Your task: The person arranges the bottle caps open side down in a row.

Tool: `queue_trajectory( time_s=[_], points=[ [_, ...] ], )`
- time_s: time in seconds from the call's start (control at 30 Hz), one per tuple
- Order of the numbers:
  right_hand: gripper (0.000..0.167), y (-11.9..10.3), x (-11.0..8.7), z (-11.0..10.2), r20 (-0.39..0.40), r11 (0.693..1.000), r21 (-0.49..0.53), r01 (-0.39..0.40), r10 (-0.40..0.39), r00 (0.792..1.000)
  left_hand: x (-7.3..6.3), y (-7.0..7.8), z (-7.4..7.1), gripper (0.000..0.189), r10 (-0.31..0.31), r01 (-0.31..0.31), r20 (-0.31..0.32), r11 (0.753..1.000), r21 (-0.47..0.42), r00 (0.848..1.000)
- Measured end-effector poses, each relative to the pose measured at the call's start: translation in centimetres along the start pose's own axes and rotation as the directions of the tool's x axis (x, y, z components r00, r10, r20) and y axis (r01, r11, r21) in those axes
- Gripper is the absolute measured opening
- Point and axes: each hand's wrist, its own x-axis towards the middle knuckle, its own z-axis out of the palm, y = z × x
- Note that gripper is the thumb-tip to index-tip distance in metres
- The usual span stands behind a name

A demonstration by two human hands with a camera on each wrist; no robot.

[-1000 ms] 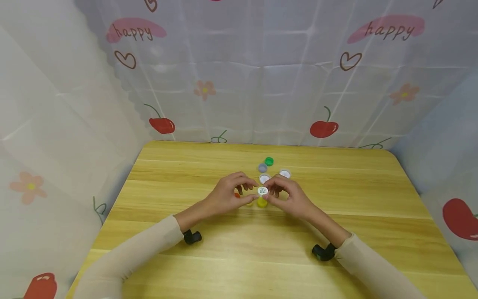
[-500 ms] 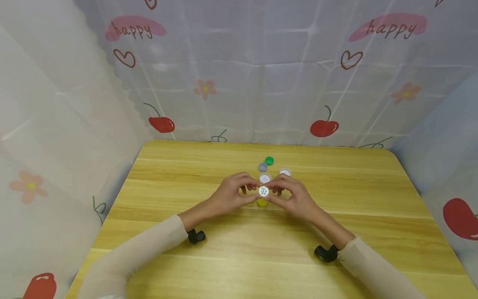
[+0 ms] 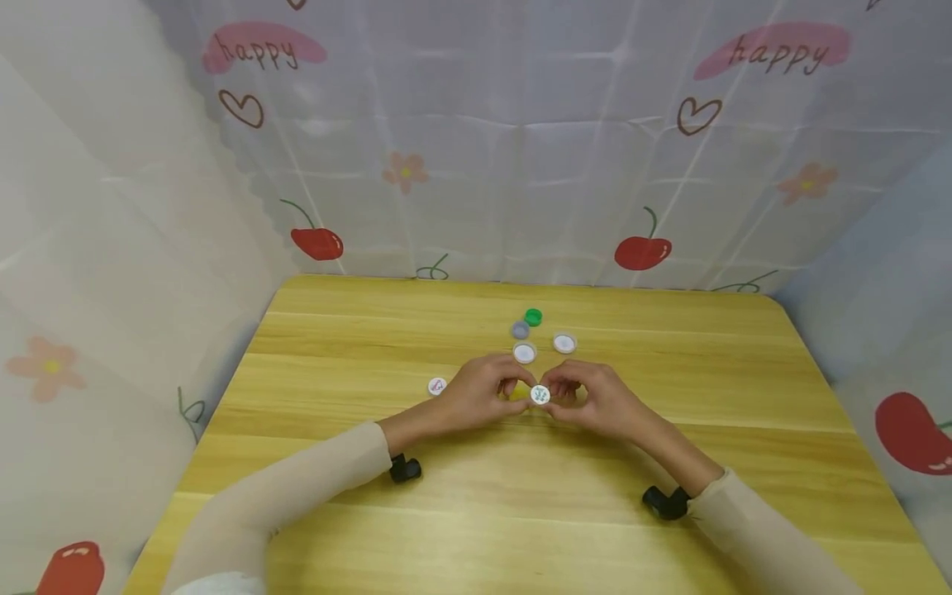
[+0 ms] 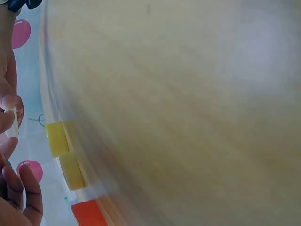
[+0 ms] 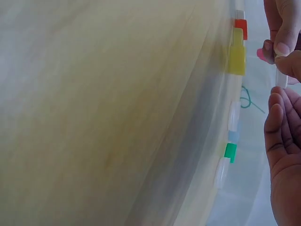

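Note:
Over the table, my left hand (image 3: 483, 392) and right hand (image 3: 598, 398) face each other and pinch a small white bottle cap (image 3: 540, 395) between thumbs and fingertips. The cap's round top, with a green pattern, is turned up toward the head camera. In both wrist views the cap (image 4: 13, 125) shows edge-on, held off the table. Just below it lies a yellow cap (image 3: 518, 394), partly covered by my left fingers. Left of my left hand a white cap (image 3: 436, 386) with a pink drawing lies on the wood.
Beyond my hands lie two white caps (image 3: 524, 353), a greyish cap (image 3: 521, 330) and a green cap (image 3: 533, 316). The left wrist view shows a second yellow cap (image 4: 71, 170) and a red cap (image 4: 89, 213). A printed curtain (image 3: 506, 182) stands behind the wooden table (image 3: 521, 512).
Both hands have moved slightly right with the held cap, whose patterned top stays visible. The white cap with the pink drawing has come into view left of the left hand.

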Motion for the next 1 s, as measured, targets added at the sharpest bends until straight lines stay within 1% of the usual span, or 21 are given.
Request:
queue_trajectory(
  time_s=[0.13,0.27,0.43,0.6,0.83,1.0],
  points=[
    [0.028,0.1,0.1,-0.3,0.044,0.999,-0.016,-0.039,0.04,0.998,0.6,-0.1,0.7,0.018,-0.055,0.053,0.039,0.997,0.052,0.998],
    [0.026,0.4,0.1,-0.6,0.087,0.997,-0.031,-0.074,0.076,0.993,1.1,0.0,1.2,0.022,-0.108,0.1,0.073,0.99,0.103,0.991],
    [0.024,1.0,0.2,-0.7,0.133,0.994,-0.045,-0.096,0.101,0.986,1.5,0.2,1.7,0.022,-0.154,0.139,0.104,0.98,0.144,0.983],
    [0.022,1.6,0.2,-0.5,0.169,0.993,-0.062,-0.102,0.111,0.979,1.9,0.3,2.0,0.023,-0.171,0.147,0.121,0.972,0.183,0.978],
    [0.023,1.8,0.4,0.0,0.204,0.99,-0.086,-0.11,0.126,0.971,2.0,0.0,2.4,0.025,-0.18,0.146,0.141,0.965,0.219,0.974],
    [0.022,2.0,0.5,0.1,0.21,0.99,-0.088,-0.113,0.129,0.969,2.0,-0.1,2.5,0.024,-0.174,0.137,0.134,0.96,0.245,0.976]
  ],
)
